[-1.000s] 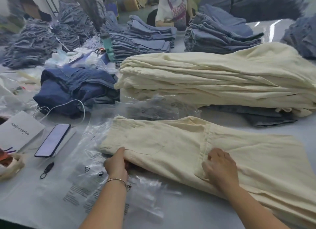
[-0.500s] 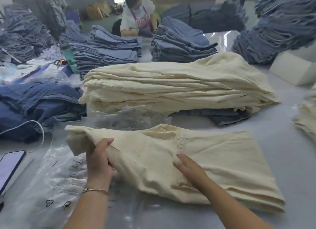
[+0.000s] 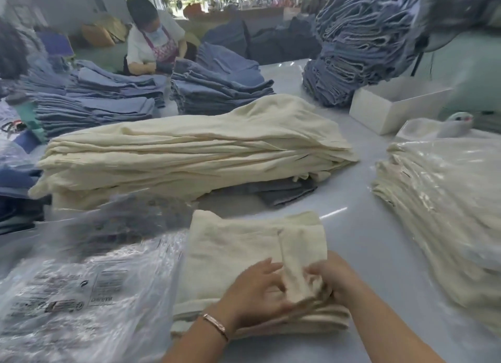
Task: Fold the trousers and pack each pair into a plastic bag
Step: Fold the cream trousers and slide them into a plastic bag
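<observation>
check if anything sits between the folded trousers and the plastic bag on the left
Nothing visible does. The trousers, held by the left hand and right hand, lie right beside the bag, their left edge meeting it.

The cream trousers lie folded into a thick, roughly square bundle under both hands, with a narrow flap standing up between the left hand and the right hand. The clear plastic bags, printed with dark warning text, lie flat and crinkled just left of the left hand, touching the bundle's edge.
</observation>
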Available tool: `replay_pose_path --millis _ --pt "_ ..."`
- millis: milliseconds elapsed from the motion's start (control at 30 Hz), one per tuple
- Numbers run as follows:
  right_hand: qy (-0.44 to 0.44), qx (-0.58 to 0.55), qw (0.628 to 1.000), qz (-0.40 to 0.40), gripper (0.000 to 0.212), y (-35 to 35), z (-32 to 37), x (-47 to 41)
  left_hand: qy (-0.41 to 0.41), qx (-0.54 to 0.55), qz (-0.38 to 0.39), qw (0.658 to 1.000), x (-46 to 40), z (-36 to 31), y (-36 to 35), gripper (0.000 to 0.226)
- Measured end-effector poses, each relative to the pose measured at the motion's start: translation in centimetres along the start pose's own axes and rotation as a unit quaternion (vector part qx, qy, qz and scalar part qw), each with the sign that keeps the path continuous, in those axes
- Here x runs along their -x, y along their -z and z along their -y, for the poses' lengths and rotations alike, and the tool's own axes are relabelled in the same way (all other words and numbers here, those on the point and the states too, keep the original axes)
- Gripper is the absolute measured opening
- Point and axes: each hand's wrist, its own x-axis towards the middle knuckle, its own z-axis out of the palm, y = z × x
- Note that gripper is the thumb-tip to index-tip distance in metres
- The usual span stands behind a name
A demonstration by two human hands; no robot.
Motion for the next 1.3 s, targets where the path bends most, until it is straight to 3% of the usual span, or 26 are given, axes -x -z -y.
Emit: replay_pose_path --millis 100,200,267,333,400,500,567,633,733,833,900,933,1000,1033,1100,1167,1233,1300 --pt "-0.011 -0.013 1.0 -0.022 0.036 0.4 -1.1 -0.7 0.106 -0.082 -0.088 0.987 0.6 2.6 0.2 0.033" --pt "0.015 -0.05 0.998 -0.018 0.029 1.8 -0.5 -1.4 0.281 -0.146 -0.202 0.927 2.2 6.5 2.4 0.051" --pt "0.031 0.001 0.999 -0.039 0.029 3.0 -0.8 -1.5 0.403 -0.095 -0.222 0.883 3.3 8.3 3.6 0.067" --pt "0.034 0.114 0.992 -0.05 0.029 4.0 -1.4 -1.7 0.458 0.035 -0.231 0.858 3.9 9.1 3.5 0.076" --pt "0.019 0.156 0.987 -0.036 0.03 4.4 -1.6 -2.0 0.472 0.121 -0.242 0.839 4.0 9.2 2.6 0.076" --pt "0.005 0.298 0.952 -0.074 0.044 3.7 -1.1 -2.3 0.492 0.099 -0.217 0.837 3.7 9.1 2.2 0.054" --pt "0.028 0.339 0.935 -0.099 0.042 3.3 -0.8 -2.5 0.478 0.104 -0.218 0.844 3.4 8.8 2.7 0.035" --pt "0.051 0.259 0.962 -0.063 0.032 3.1 -0.6 -3.3 0.402 0.132 -0.285 0.86 3.6 7.9 3.4 0.022" --pt "0.081 0.124 0.989 -0.019 0.038 3.7 0.2 -4.0 0.293 0.109 -0.409 0.857 5.0 5.5 3.4 0.016" --pt "0.087 0.088 0.991 -0.043 0.037 4.4 0.6 -4.8 0.313 0.065 -0.468 0.824 7.0 4.3 1.3 0.014" --pt "0.055 0.186 0.98 -0.051 0.039 4.0 0.8 -5.2 0.391 0.059 -0.438 0.807 7.9 4.1 -0.2 0.012" --pt "0.039 0.317 0.946 -0.054 0.048 3.4 1.0 -5.0 0.436 0.037 -0.405 0.803 8.5 4.1 -0.8 0.018" --pt "0.091 0.539 0.83 -0.107 0.077 1.8 1.4 -4.4 0.479 -0.081 -0.356 0.798 9.4 4.2 -1.4 0.042" --pt "0.166 0.564 0.799 -0.126 0.084 0.7 1.5 -4.0 0.463 -0.138 -0.35 0.802 9.7 3.9 -1.5 0.051" --pt "0.324 0.513 0.787 -0.109 0.084 -2.1 1.4 -3.1 0.412 -0.184 -0.32 0.833 9.8 3.3 -1.7 0.061" --pt "0.412 0.501 0.76 -0.034 0.077 -4.9 0.4 -2.5 0.389 -0.179 -0.206 0.88 9.5 3.5 -2.6 0.06" --pt "0.415 0.556 0.718 0.049 0.068 -7.2 -1.5 -2.4 0.409 -0.142 -0.108 0.895 9.6 4.0 -3.5 0.057" --pt "0.368 0.62 0.684 0.114 0.065 -8.4 -4.0 -2.8 0.415 -0.132 -0.077 0.897 9.7 4.5 -3.8 0.058"
